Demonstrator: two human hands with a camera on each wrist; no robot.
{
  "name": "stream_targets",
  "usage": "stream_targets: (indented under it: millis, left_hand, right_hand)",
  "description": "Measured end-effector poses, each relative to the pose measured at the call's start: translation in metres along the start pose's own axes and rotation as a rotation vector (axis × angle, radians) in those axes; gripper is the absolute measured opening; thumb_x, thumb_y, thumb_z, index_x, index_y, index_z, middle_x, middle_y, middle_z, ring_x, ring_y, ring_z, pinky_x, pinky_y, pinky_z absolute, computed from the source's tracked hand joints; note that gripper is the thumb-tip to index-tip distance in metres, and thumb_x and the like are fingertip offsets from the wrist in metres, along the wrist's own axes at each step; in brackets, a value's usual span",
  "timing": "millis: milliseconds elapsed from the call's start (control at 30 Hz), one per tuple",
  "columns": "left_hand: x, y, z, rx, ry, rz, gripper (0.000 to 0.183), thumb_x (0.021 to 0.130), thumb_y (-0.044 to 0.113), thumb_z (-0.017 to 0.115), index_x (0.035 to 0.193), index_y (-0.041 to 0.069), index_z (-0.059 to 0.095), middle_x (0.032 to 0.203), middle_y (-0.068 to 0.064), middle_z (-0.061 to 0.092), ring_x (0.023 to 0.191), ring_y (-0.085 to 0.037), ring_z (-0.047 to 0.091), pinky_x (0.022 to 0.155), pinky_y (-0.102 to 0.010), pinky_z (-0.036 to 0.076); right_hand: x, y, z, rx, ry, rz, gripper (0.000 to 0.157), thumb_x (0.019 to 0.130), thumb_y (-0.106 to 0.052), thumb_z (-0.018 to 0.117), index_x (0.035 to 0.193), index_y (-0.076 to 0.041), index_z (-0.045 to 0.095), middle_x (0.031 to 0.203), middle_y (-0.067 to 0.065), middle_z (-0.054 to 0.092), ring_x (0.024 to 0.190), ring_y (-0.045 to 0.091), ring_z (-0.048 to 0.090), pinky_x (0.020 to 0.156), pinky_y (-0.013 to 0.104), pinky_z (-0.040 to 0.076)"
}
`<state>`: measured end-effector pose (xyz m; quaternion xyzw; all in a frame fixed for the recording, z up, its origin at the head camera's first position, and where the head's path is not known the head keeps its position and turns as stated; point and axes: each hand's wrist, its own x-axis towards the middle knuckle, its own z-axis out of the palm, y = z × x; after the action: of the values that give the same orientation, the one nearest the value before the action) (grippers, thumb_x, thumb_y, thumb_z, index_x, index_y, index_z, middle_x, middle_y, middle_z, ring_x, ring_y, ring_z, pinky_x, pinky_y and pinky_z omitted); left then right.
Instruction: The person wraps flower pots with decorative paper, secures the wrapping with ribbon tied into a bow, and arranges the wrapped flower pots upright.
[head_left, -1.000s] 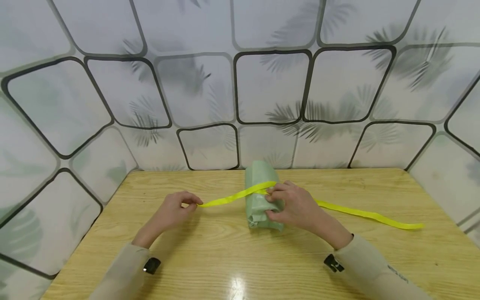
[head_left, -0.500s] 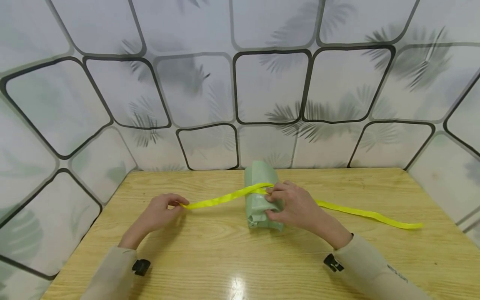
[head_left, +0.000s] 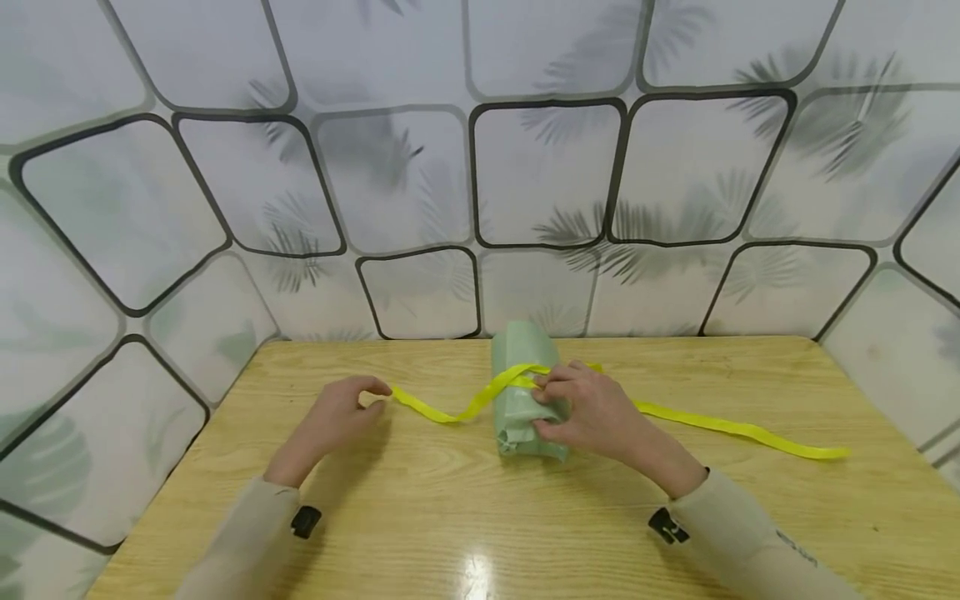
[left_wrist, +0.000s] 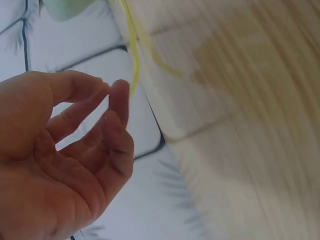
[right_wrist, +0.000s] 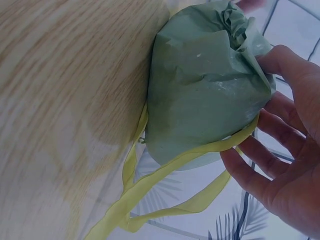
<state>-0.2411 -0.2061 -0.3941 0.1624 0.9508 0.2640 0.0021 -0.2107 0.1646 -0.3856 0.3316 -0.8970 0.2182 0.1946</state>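
A pale green wrapped bundle (head_left: 522, 343), roughly cylindrical with a gathered, crumpled end, lies on the table. A flat yellow ribbon (head_left: 491, 396) crosses over it. My right hand (head_left: 592, 408) grips the bundle's right side, thumb by the gathered end and fingertips at the ribbon (right_wrist: 185, 157). To the left, my left hand (head_left: 337, 417) pinches the ribbon's left end between thumb and fingertips, a little above the table. In the left wrist view the ribbon (left_wrist: 134, 55) leads away from the fingertips. Between hand and bundle it sags in a curve.
The ribbon's other tail (head_left: 742, 429) trails rightward over the wooden table (head_left: 420, 517). Behind the table's back edge hangs a pale backdrop (head_left: 547, 175) with dark rounded outlines and leaf prints. Straps with black buckles (head_left: 306, 522) hang at both sleeves.
The left hand first drew the ribbon leftward, then came back right, and the ribbon has gone from nearly straight to sagging. The right hand and bundle have stayed in place.
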Motion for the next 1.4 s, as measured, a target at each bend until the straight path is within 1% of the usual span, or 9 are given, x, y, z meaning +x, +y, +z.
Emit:
stream_targets:
  millis: [100,233,367,467,567,733,900,1167,1400]
  left_hand:
    - [0.007,0.016,0.011,-0.025,0.026,0.059,0.021,0.1,0.01,0.063,0.117,0.002,0.072,0.117,-0.017,0.073,0.081,-0.02,0.073,0.07,-0.035,0.06]
    - [0.013,0.044,0.027,-0.13,0.041,0.142,0.021,0.101,0.012,0.064,0.119,0.005,0.072,0.116,-0.014,0.073,0.08,-0.017,0.071,0.068,-0.028,0.058]
    - [0.019,0.069,0.04,-0.257,0.023,0.215,0.028,0.102,0.017,0.064,0.128,0.01,0.067,0.125,-0.016,0.07,0.083,-0.016,0.071,0.067,-0.024,0.057]
    - [0.025,0.082,0.048,-0.299,0.001,0.256,0.034,0.103,0.019,0.064,0.136,0.011,0.061,0.128,-0.016,0.069,0.085,-0.019,0.073,0.066,-0.023,0.057]
    - [0.029,0.088,0.056,-0.29,-0.003,0.297,0.036,0.102,0.018,0.065,0.137,0.012,0.06,0.124,-0.016,0.071,0.084,-0.02,0.073,0.067,-0.022,0.057]
    - [0.029,0.087,0.064,-0.253,0.04,0.356,0.031,0.1,0.011,0.067,0.131,0.013,0.066,0.111,-0.011,0.074,0.082,-0.017,0.073,0.07,-0.021,0.058]
    - [0.023,0.079,0.062,-0.212,0.106,0.362,0.022,0.1,0.01,0.066,0.121,0.013,0.074,0.105,-0.005,0.074,0.084,-0.015,0.071,0.073,-0.022,0.059]
    - [0.013,0.059,0.051,-0.184,0.115,0.258,0.017,0.099,0.011,0.068,0.112,0.013,0.078,0.1,-0.002,0.072,0.086,-0.018,0.072,0.072,-0.023,0.058]
    - [0.005,0.045,0.042,-0.154,0.117,0.234,0.016,0.097,0.008,0.069,0.11,0.011,0.079,0.1,-0.003,0.074,0.085,-0.016,0.071,0.072,-0.024,0.059]
  right_hand:
    - [0.0,0.0,0.001,-0.001,0.001,0.01,0.027,0.076,-0.02,0.088,0.1,-0.01,0.082,0.11,0.003,0.077,0.089,0.019,0.065,0.068,0.028,0.056]
    - [0.0,0.0,0.001,0.001,0.006,0.01,0.027,0.075,-0.021,0.089,0.099,-0.01,0.082,0.109,0.003,0.077,0.09,0.019,0.064,0.068,0.027,0.056]
    - [0.0,0.0,0.001,0.001,0.008,0.005,0.026,0.075,-0.021,0.089,0.098,-0.011,0.082,0.108,0.003,0.077,0.089,0.018,0.064,0.068,0.028,0.056]
    - [0.001,0.0,0.002,-0.003,0.009,0.0,0.026,0.075,-0.021,0.088,0.098,-0.011,0.082,0.108,0.003,0.077,0.089,0.018,0.064,0.07,0.029,0.057]
    - [0.002,0.0,0.002,-0.004,0.013,-0.001,0.026,0.075,-0.021,0.089,0.097,-0.01,0.082,0.108,0.003,0.077,0.088,0.018,0.064,0.07,0.03,0.057]
    - [0.002,-0.002,0.002,0.0,0.013,-0.004,0.024,0.075,-0.021,0.089,0.095,-0.011,0.082,0.106,0.002,0.077,0.088,0.018,0.064,0.07,0.029,0.057]
    - [0.001,-0.003,0.002,-0.003,0.013,0.014,0.024,0.075,-0.02,0.088,0.096,-0.011,0.082,0.106,0.002,0.077,0.088,0.018,0.064,0.07,0.029,0.056]
    - [0.0,0.0,0.0,0.004,0.026,0.013,0.024,0.074,-0.02,0.088,0.095,-0.01,0.082,0.108,0.003,0.077,0.092,0.02,0.067,0.074,0.032,0.058]
    - [0.0,0.002,0.001,0.012,0.03,0.011,0.025,0.073,-0.022,0.089,0.095,-0.01,0.082,0.105,0.002,0.077,0.087,0.018,0.064,0.069,0.027,0.055]
